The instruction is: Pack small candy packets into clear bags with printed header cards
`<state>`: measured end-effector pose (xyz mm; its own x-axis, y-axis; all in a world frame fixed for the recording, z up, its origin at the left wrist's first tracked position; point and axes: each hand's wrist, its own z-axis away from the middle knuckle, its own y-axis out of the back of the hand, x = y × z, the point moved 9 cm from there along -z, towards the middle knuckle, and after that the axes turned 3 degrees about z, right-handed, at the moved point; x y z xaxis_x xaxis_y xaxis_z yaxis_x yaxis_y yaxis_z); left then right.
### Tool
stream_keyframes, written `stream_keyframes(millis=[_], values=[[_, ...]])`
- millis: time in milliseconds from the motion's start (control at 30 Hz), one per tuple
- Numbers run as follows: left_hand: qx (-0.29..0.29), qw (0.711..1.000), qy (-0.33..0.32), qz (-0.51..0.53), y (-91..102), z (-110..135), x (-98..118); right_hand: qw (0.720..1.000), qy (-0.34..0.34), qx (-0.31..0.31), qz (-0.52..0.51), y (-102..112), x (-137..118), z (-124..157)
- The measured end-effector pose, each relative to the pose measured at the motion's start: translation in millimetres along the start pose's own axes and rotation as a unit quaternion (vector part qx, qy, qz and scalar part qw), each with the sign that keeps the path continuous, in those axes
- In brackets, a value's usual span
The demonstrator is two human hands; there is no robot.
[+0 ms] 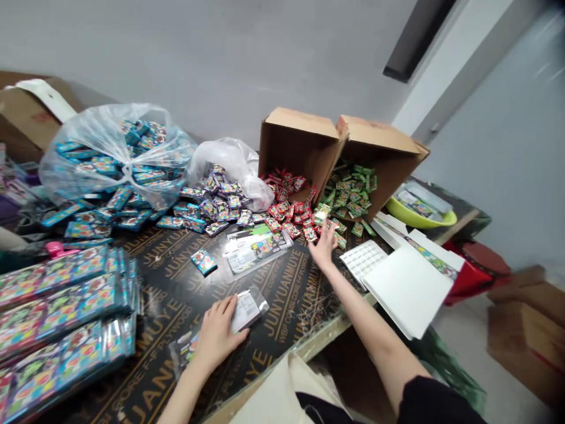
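Two bare hands at work over a dark, smooth plywood (170, 300) top printed with gold lettering. The left hand (218, 333) lies on a flat, glossy packet (248, 309) of clear film at the near edge; its fingers are slightly bent, the thumb set apart, and whether they pinch the film cannot be told. The right hand (324, 246) is extended, thumb parted from the fingers, its tips at the small, oblong red packs (291, 209) and green packs (353, 191); whether it grips one cannot be told. These packs spill from two tipped cartons of brown board, the red from the left carton (302, 123), the green from the right carton (379, 134). Just left, angular purple packs (220, 200) heap beside a crumpled, translucent white bag (232, 156); beyond, a knotted clear bag (128, 171) bulges with blue packs. A rectangular clear sleeve (258, 247) lies between the hands and the heap. Right: stiff white card (408, 288) and a rounded yellow bowl (424, 219).
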<state>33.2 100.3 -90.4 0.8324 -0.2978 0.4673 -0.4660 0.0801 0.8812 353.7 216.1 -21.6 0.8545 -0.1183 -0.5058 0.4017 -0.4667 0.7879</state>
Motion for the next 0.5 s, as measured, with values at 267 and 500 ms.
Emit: stream_keyframes(millis=[267, 500], values=[[0.015, 0.998, 0.065, -0.011, 4.4, -3, -7, 0.992, -0.079, -0.033, -0.092, 19, 68, -18], [-0.037, 0.815, 0.179, 0.55, -6.6, -31, 75, 0.713, 0.015, -0.348, -0.608, -6, -79, 102]])
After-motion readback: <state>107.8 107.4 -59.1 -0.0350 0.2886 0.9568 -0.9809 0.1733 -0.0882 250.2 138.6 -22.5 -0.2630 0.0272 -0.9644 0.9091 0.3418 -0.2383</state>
